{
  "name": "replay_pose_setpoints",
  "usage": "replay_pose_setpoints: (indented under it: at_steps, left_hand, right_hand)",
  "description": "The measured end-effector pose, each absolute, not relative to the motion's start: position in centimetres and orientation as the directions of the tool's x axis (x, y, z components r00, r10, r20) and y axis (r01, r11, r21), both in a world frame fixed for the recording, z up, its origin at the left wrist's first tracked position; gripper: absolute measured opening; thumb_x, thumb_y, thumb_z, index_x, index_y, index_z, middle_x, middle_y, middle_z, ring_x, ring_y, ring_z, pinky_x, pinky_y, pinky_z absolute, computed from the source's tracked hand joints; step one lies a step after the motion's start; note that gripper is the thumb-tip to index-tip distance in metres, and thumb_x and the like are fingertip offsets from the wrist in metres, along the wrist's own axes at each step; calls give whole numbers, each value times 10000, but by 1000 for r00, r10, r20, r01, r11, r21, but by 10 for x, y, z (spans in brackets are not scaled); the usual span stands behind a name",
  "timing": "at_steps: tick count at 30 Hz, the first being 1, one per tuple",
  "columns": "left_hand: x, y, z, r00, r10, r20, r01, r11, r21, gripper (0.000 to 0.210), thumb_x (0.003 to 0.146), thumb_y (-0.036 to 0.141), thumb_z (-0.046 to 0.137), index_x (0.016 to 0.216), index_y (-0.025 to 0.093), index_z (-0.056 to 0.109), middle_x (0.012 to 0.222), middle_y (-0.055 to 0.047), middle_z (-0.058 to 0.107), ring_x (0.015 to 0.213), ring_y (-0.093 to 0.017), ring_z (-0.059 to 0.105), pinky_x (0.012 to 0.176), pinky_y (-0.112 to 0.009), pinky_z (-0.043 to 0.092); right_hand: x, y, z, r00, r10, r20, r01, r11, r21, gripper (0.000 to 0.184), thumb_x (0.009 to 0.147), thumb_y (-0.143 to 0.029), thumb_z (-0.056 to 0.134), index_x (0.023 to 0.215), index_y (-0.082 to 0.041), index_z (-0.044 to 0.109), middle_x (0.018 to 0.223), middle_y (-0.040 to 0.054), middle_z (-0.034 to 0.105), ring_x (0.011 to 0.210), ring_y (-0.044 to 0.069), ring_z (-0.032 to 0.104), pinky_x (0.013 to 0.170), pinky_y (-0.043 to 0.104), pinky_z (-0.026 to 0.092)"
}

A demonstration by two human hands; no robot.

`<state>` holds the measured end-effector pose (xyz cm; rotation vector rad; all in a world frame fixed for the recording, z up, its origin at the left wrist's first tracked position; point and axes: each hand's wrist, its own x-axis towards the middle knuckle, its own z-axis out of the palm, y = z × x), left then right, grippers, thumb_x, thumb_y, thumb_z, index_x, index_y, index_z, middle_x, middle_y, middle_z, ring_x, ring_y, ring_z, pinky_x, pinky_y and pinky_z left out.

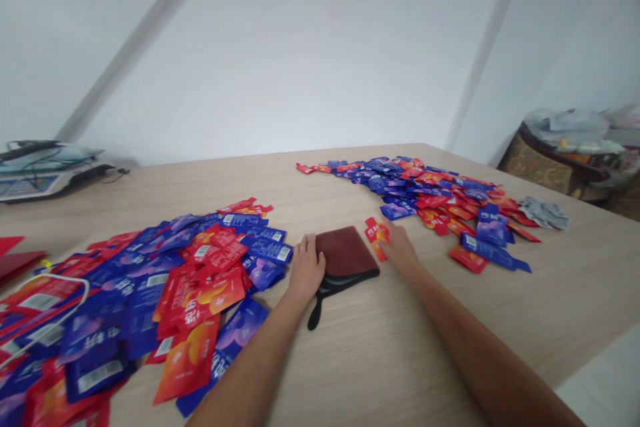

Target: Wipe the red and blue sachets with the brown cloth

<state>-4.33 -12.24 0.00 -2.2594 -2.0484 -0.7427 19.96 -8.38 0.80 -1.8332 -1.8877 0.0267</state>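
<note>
A square reddish-brown pouch-like pad (346, 251) with black trim and a black loop lies in the middle of the table. My left hand (306, 271) is at its left edge, fingers bent close together and thumb on the brown surface. Just right of the pad, my right hand (399, 247) pinches the side of a red sachet (375, 236) with an orange picture, low over the tabletop. Left of the pad spreads a big pile of blue and red sachets (200, 257). Another heap of such sachets (425, 188) lies beyond my right hand.
A scale (47, 180) with things and a cable on top stands at the far left. Grey gloves or cloth (544, 213) lie by the right heap. A white looped strip (83, 290) rests over the left pile. Past the table's right edge is a patterned chair (537, 163) with bags.
</note>
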Motion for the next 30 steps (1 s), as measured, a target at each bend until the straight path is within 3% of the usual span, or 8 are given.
replay_pose_setpoints:
  at_steps: [3, 6, 9, 12, 16, 21, 26, 30]
  left_hand:
    - [-35, -121, -4, 61, 946, 318, 901, -190, 391, 501, 851, 204, 404, 1343, 114, 380, 1384, -150, 423, 1284, -246, 367, 1057, -426, 322]
    - [-25, -120, -8, 119, 943, 309, 868, -250, 429, 511, 841, 210, 442, 1342, 128, 384, 1398, -144, 404, 1291, -239, 355, 1060, -424, 331]
    - [-23, -120, -10, 140, 932, 334, 871, -277, 407, 498, 843, 223, 458, 1323, 108, 396, 1400, -161, 391, 1300, -257, 335, 1066, -453, 317]
    - [-24, -121, -10, 196, 902, 386, 872, -340, 351, 462, 859, 210, 431, 1307, 98, 405, 1413, -166, 368, 1326, -260, 290, 1076, -472, 295]
    - [-23, -122, -10, 326, 859, 394, 852, -448, 272, 415, 882, 139, 330, 1284, 107, 429, 1384, -148, 423, 1311, -214, 332, 1079, -434, 307]
    - [-20, -124, -9, 332, 881, 336, 886, -414, 210, 431, 913, 194, 300, 1314, 70, 401, 1392, -166, 415, 1302, -221, 356, 1086, -420, 290]
    - [-23, -129, -1, 368, 890, 269, 889, -421, 180, 432, 940, 258, 284, 1338, 138, 402, 1426, -142, 374, 1323, -225, 324, 1081, -437, 275]
    - [-27, -135, 5, 430, 865, 260, 862, -478, 166, 431, 944, 378, 302, 1352, 274, 393, 1466, -101, 315, 1344, -238, 284, 1075, -462, 261]
  right_hand:
    - [199, -85, 21, 109, 868, 484, 866, 155, -475, 581, 840, -228, 366, 1402, -165, 231, 1150, 112, 534, 1038, 225, 517, 862, 345, 423]
    - [175, -102, 34, -21, 813, 583, 876, 296, -381, 495, 848, -184, 348, 1343, -166, 339, 1184, 128, 507, 1093, 234, 474, 919, 357, 395]
    - [144, -122, 39, -304, 823, 479, 867, 448, -220, 381, 870, -212, 376, 1234, -181, 486, 1130, 121, 545, 1066, 242, 470, 934, 367, 381]
    - [129, -132, 35, -400, 817, 415, 845, 504, -180, 348, 911, -320, 365, 1182, -193, 543, 1148, 115, 551, 1066, 239, 466, 942, 375, 370]
    - [134, -125, 18, -380, 839, 390, 878, 460, -135, 414, 939, -286, 274, 1301, -210, 459, 1339, 95, 458, 1223, 238, 371, 1003, 397, 301]
    - [147, -110, -1, -355, 888, 292, 922, 385, -47, 463, 925, -266, 297, 1382, -219, 358, 1447, 67, 349, 1303, 254, 287, 1039, 440, 230]
    - [164, -95, 1, -222, 929, 296, 970, 241, -30, 452, 912, -255, 338, 1357, -203, 395, 1427, 121, 363, 1214, 286, 392, 936, 437, 349]
    - [185, -87, -1, -97, 942, 322, 984, 139, -110, 453, 897, -248, 379, 1347, -216, 404, 1220, 152, 530, 1035, 260, 523, 838, 378, 419]
